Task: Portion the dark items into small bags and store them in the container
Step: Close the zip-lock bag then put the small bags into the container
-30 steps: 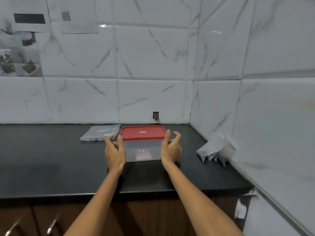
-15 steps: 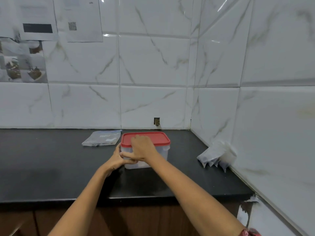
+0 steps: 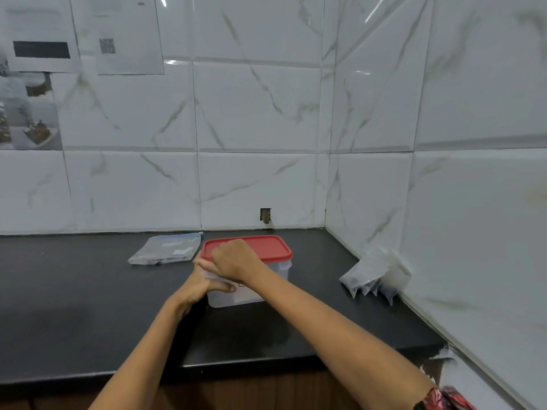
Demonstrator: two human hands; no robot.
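A clear plastic container (image 3: 251,287) with a red lid (image 3: 260,247) sits upright near the back of a black table (image 3: 74,306), close to where two white marble-tiled walls (image 3: 254,113) meet. It is rectangular with rounded corners, its long axis running left to right, roughly parallel to the back wall. The left hand (image 3: 198,284) wraps the container's near left side, thumb lying across the front. The right hand (image 3: 235,260) curls over the lid's near left corner, grip closed on the rim. Just left of the container lies a flat zip bag (image 3: 167,248) holding dark contents. Well to the right, several small filled bags (image 3: 370,275) lean against the side wall.
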